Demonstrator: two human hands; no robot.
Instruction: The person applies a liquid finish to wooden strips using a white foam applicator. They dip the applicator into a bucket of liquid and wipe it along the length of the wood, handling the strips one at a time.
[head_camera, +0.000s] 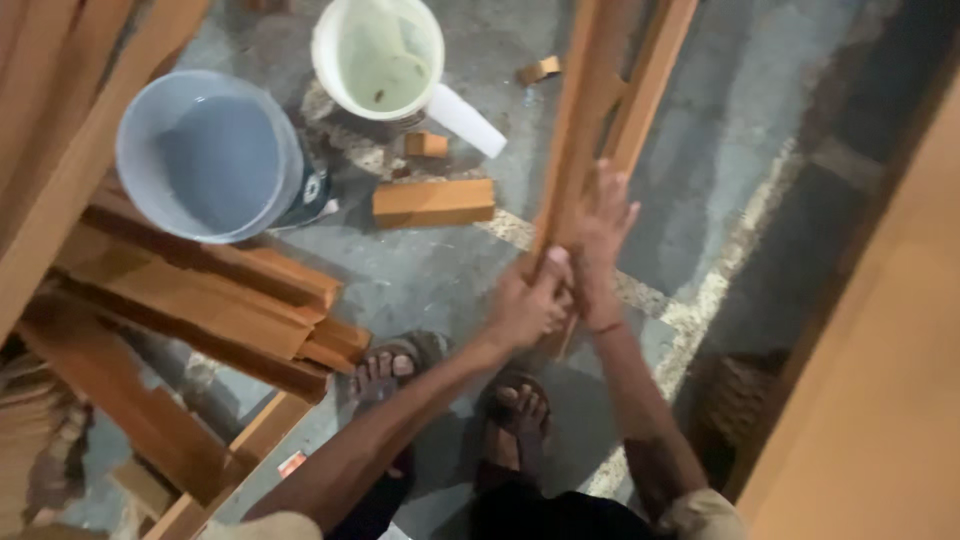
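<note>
Standing over a grey concrete floor (450, 270), the person works with both hands on a long wooden strip (580, 130) that runs from near the middle of the scene away to the far edge. The left hand (527, 302) is clenched around the near end of the strip, thumb up against the wood. The right hand (603, 240) lies flat and unclenched, fingers spread, pressed against the right side of the same strip just beyond the left hand; it grips nothing. A thin band circles the right wrist. A second wooden strip (650, 80) runs alongside the first, just to its right, and the two appear to be joined by a short crosspiece at the far end.

Below the hands, two sandalled feet (450, 385) stand on the floor. To the left, a grey bucket (205, 155) rests against a stack of wooden planks (215, 300). Farther away sits a white bucket (378, 55) with a little pale liquid in its bottom, and a white tube-shaped thing (466, 120) lies just beside it. A rectangular wooden block (433, 202) lies on the floor between the grey bucket and the held strip, with a smaller wooden offcut (425, 144) just beyond it. A broad wooden panel (880, 400) fills the near right corner.
</note>
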